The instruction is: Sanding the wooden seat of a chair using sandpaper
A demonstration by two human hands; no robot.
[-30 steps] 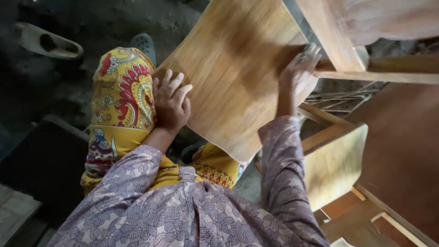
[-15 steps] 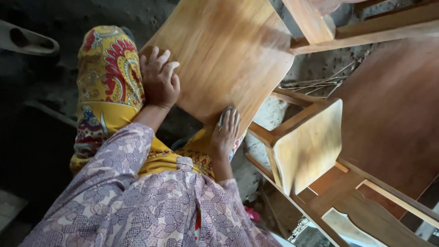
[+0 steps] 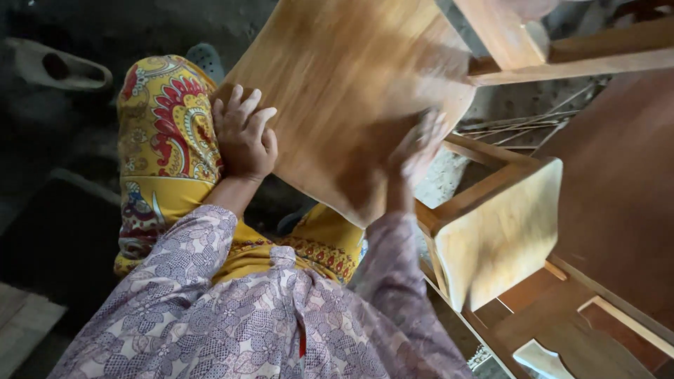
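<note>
Honey-coloured, rounded-corner wooden seat panel point(image 3: 351, 91) leans tilted across the person's knee, which is draped in yellow patterned cloth point(image 3: 165, 133). The left hand point(image 3: 244, 137) lies flat on the panel's left edge, fingers spread, gripping nothing. The right hand point(image 3: 415, 151) is blurred against the panel's near right edge; whether it holds anything cannot be told. Just right stands a small pale wooden chair point(image 3: 498, 224), crowding that side. Dark floor point(image 3: 63, 231) lies open to the left.
</note>
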